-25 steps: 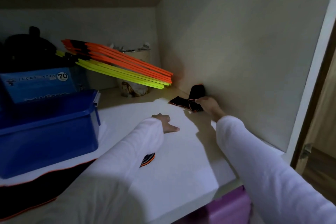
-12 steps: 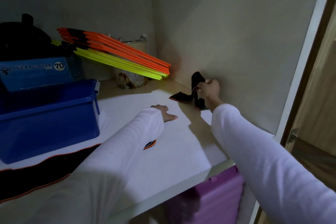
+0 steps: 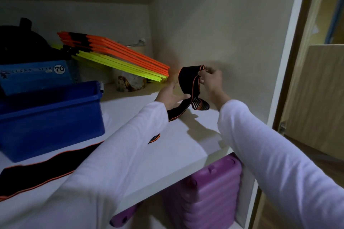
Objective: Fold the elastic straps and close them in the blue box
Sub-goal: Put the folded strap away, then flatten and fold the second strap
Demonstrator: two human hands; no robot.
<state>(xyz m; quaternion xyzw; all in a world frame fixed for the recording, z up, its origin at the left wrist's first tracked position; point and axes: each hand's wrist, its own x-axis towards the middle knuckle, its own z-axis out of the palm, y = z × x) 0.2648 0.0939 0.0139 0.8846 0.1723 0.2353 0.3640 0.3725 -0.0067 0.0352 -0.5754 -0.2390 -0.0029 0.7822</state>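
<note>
— What does our right hand (image 3: 210, 78) have?

— It pinches one end of the elastic strap (image 3: 188, 87) between fingertips and thumb, raised near the cupboard's side wall (image 3: 232, 33), so the band hangs in a loop and we can see how it runs.

— And the left hand (image 3: 170, 95)?

— Palm up and half open beneath the loop, thumb laid over the band, the other fingers loose. We judge it is there to take the slack and make the first fold. The strap's tail trails down past the wrist to the shelf (image 3: 182, 147).

— Where is the blue box (image 3: 50, 115)?

— On the same shelf, well to the left, open-topped, so a folded strap can drop straight in. We cannot see a lid for certain.

— Any other straps?

— A second strap (image 3: 37, 174) lies flat along the shelf's front, just before the box, partly under our left sleeve, not yet folded.

— What else?

— Orange and yellow slats (image 3: 119, 57) lean at the back, and a purple case (image 3: 208, 191) sits below the shelf; neither is in our way.
</note>
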